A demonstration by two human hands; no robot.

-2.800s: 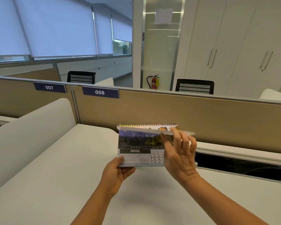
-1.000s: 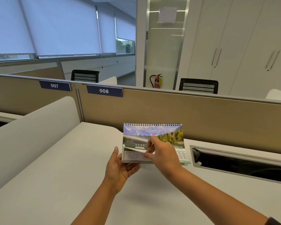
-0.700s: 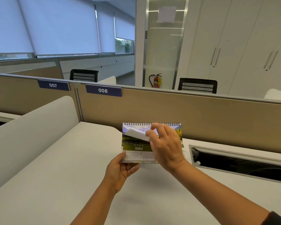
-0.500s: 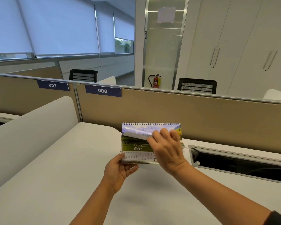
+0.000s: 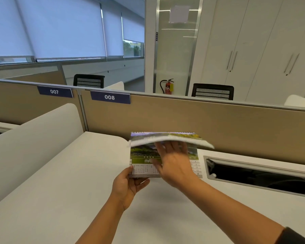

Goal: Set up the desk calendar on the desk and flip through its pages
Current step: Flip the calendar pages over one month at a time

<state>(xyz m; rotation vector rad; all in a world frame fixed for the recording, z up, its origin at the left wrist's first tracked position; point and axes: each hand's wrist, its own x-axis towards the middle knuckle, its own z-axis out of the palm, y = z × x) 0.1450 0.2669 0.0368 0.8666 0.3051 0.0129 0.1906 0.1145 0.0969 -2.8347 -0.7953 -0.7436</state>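
A spiral-bound desk calendar [image 5: 141, 169] stands on the white desk [image 5: 63, 199], showing a green May page with a landscape photo. My left hand [image 5: 128, 184] grips its lower left corner. My right hand [image 5: 173, 164] is in front of the page with fingers spread, lifting the April page [image 5: 169, 139], which lies almost flat and blurred at the top near the spiral binding. The right hand covers the middle of the May page.
A beige partition [image 5: 218, 124] with labels 007 and 008 stands right behind the calendar. An open cable slot [image 5: 261, 176] is cut into the desk at the right. A white curved divider [image 5: 30, 141] borders the desk on the left.
My right hand took the April page by its lower edge and swung it upward toward the spiral; May now shows. My left hand kept its hold on the lower left corner.
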